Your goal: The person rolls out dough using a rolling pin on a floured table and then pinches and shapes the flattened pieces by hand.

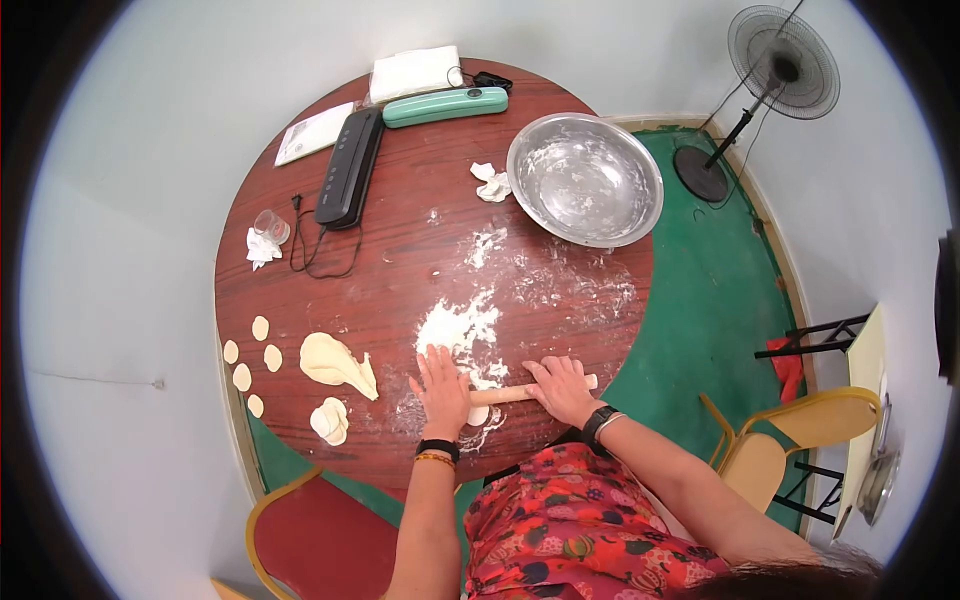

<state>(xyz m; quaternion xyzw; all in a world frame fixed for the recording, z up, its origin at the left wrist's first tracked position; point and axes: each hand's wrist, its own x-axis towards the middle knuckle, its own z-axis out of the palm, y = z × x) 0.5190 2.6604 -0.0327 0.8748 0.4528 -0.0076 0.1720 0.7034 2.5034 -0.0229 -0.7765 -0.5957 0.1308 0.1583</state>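
A wooden rolling pin (505, 395) lies across the near part of the round table. My left hand (442, 392) holds its left end under the palm, fingers stretched forward over the flour. My right hand (563, 388) holds the pin near its right end, with the tip showing past the hand. Partly under the pin, beside my left hand, is a small dough round (479, 415). White flour (460, 325) is spread just beyond the hands. To the left lie a large lump of dough (335, 362) and a stack of flattened dough pieces (330, 421).
Several small dough discs (242, 377) lie near the table's left edge. A large metal basin (585, 180) stands at the back right. Farther back are a black vacuum sealer (349, 165) with a cord and a teal appliance (445, 107). Chairs (320, 540) stand close to the table.
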